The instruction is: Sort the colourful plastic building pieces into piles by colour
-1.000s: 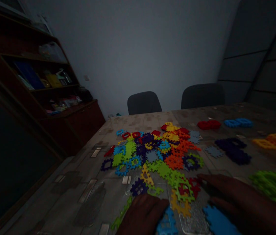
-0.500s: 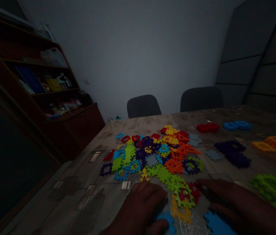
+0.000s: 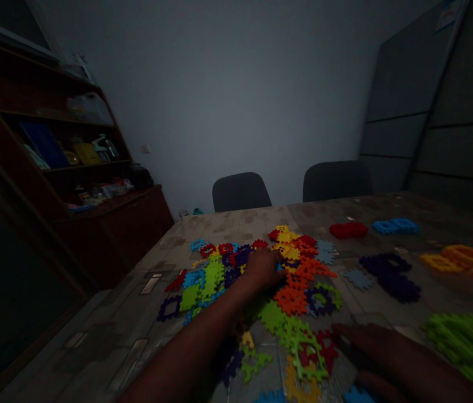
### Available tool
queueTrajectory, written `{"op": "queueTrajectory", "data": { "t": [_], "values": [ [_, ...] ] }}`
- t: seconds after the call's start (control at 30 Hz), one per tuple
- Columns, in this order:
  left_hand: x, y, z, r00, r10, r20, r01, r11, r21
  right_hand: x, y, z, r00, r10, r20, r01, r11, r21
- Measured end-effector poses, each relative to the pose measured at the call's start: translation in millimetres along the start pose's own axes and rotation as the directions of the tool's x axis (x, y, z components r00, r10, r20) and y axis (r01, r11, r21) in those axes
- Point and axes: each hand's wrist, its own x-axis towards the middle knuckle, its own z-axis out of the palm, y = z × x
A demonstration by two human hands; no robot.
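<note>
My left hand [image 3: 263, 268] reaches over the middle of a heap of flat plastic gear-edged building pieces, beside purple and yellow ones. Its fingertips point down and are hidden, so its grip does not show. Low on the right, my right hand [image 3: 373, 347] hovers by the table with fingers stretched and the thumb apart. Nearest to it are a red piece [image 3: 327, 350] and a blue piece [image 3: 356, 395], partly covered by the hand. Lime green pieces [image 3: 293, 330], orange pieces [image 3: 293, 299] and a purple square frame [image 3: 170, 308] belong to the spread.
Along the right side of the patterned table [image 3: 122, 319] lie sorted groups: red [image 3: 349, 230], blue [image 3: 396, 226], dark purple [image 3: 391, 275], orange [image 3: 465, 258] and green [image 3: 467, 347]. Two dark chairs [image 3: 242, 190] stand behind it, with a shelf unit [image 3: 106, 224] at the left.
My left hand has moved forward from the near edge into the middle of the heap, uncovering small purple and green pieces. The right hand stays about where it was. The view has tilted slightly.
</note>
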Motion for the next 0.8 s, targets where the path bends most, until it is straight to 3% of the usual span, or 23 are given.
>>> {"op": "queueTrajectory", "data": {
  "t": [0.2, 0.33, 0.5, 0.63, 0.7, 0.8],
  "values": [
    [-21.0, -14.3, -2.8, 0.991, 0.132, -0.010, -0.132, 0.983, -0.128, 0.9, -11.6, -2.1, 0.999, -0.045, -0.011, 0.045, 0.999, 0.009],
    [-41.7, -24.6, -4.1, 0.962, 0.272, -0.007, -0.265, 0.931, -0.252, 1.7, -11.7, -0.4, 0.998, -0.033, -0.049, 0.034, 0.999, 0.010],
    [-88.2, -34.9, -4.1, 0.897, 0.441, 0.019, -0.411, 0.851, -0.327, 1.5, -7.4, 1.5, 1.000, 0.001, -0.005, -0.001, 1.000, 0.019],
    [-135.2, -41.8, 0.9, 0.792, 0.609, -0.050, -0.572, 0.710, -0.410, -0.2, -5.6, 4.8, 1.000, 0.008, -0.007, -0.008, 1.000, 0.017],
    [-153.5, -44.6, 7.8, 0.819, 0.561, -0.126, -0.558, 0.723, -0.408, -0.9, -4.2, 7.0, 1.000, 0.011, -0.010, -0.011, 1.000, 0.014],
    [-168.4, -44.5, 20.0, 0.919, 0.352, -0.175, -0.393, 0.848, -0.355, -1.1, -0.3, 9.8, 1.000, 0.016, -0.006, -0.015, 1.000, 0.016]
  ]
}}
